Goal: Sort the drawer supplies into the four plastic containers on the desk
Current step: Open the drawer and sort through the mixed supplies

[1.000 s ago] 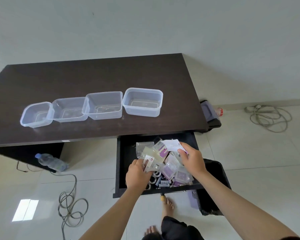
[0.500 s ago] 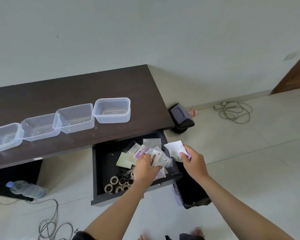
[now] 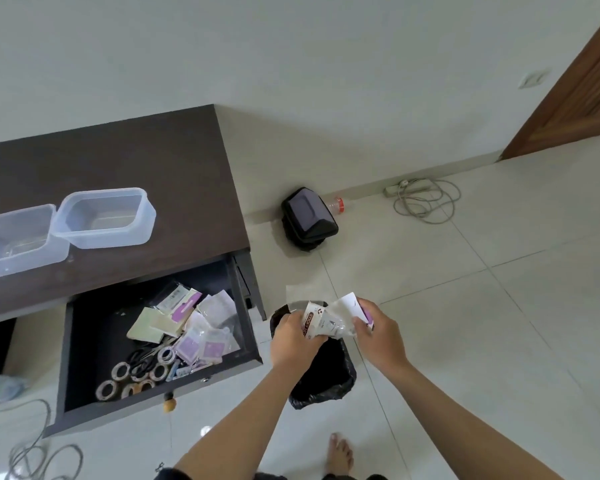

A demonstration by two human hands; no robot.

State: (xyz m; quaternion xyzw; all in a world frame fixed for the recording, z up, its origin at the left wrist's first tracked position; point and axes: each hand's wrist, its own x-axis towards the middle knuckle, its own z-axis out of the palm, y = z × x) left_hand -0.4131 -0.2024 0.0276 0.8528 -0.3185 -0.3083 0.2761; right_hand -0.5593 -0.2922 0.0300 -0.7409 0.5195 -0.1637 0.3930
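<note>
I see both hands over the black bin [image 3: 321, 370] beside the drawer [image 3: 160, 344], likely to drop wrapping; my left hand [image 3: 293, 337] grips a sticky-note pack [image 3: 312, 323], my right hand [image 3: 380, 332] pinches a white-and-purple packet [image 3: 355, 306]. The other supplies [image 3: 191, 330] lie in the drawer; the containers [image 3: 106, 216] on the table [image 3: 146, 157] hold nothing yet.

Home room: desk [image 3: 174, 161], tiled floor [image 3: 499, 323] (power strip [image 3: 409, 187] loose).

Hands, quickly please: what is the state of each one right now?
Left hand: closed, gripping a bunch of plastic packets.
Right hand: closed, pinching a white and purple packet.
</note>
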